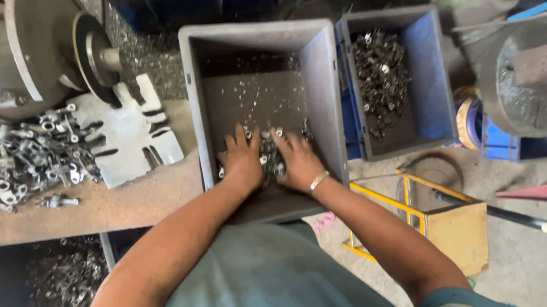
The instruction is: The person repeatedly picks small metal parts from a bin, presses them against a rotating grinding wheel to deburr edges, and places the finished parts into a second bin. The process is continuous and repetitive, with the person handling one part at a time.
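Both hands are flat with fingers spread, the left hand (241, 162) and right hand (298, 161) side by side, pressing on a small heap of shiny metal pieces (270, 157) between them. The heap lies in a grey bin (323, 79). Right of the hands, a blue bin (438, 71) holds more pieces.

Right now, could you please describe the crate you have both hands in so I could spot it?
Start at the big round machine; go right. Two crates stand side by side. It is the grey crate, not the blue crate, nearly bare inside with a small heap of metal parts.
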The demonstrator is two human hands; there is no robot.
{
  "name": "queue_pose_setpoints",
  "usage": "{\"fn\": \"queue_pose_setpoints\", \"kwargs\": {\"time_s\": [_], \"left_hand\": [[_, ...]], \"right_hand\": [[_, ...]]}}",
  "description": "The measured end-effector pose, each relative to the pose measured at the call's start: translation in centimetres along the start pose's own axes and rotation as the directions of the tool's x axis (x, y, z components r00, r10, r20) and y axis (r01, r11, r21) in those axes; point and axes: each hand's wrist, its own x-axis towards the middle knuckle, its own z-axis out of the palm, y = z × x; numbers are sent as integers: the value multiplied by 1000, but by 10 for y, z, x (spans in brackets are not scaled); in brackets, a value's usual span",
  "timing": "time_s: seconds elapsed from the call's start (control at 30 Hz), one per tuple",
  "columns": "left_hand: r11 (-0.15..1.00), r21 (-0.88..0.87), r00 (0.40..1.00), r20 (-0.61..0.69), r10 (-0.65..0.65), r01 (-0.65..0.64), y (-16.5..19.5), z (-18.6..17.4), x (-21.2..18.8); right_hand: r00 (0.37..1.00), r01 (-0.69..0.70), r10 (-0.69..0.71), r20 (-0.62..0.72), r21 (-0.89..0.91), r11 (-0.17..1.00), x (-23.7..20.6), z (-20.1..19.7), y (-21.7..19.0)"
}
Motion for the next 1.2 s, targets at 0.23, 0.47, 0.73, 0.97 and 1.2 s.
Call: {"fn": "queue_pose_setpoints", "kwargs": {"time_s": [0.23, 0.47, 0.73, 0.97, 1.2], "left_hand": [[998, 70, 997, -80, 15, -9, 5, -8, 2], [961, -258, 995, 29, -93, 97, 5, -30, 4], [833, -552, 999, 17, -28, 33, -4, -37, 5], [689, -721, 998, -40, 56, -67, -29, -33, 3], [488, -853, 976, -216, -5, -186, -85, -81, -46]], "right_hand": [[998, -2, 5, -55, 44, 999, 11, -7, -23], [991, -96, 113, -71, 205, 974, 22, -19, -44], [990, 87, -43, -135, 339, 937, 24, -15, -28], [999, 21, -16, -28, 190, 982, 23, -20, -31], [985, 103, -101, -140, 4, 995, 23, -91, -118]]}}
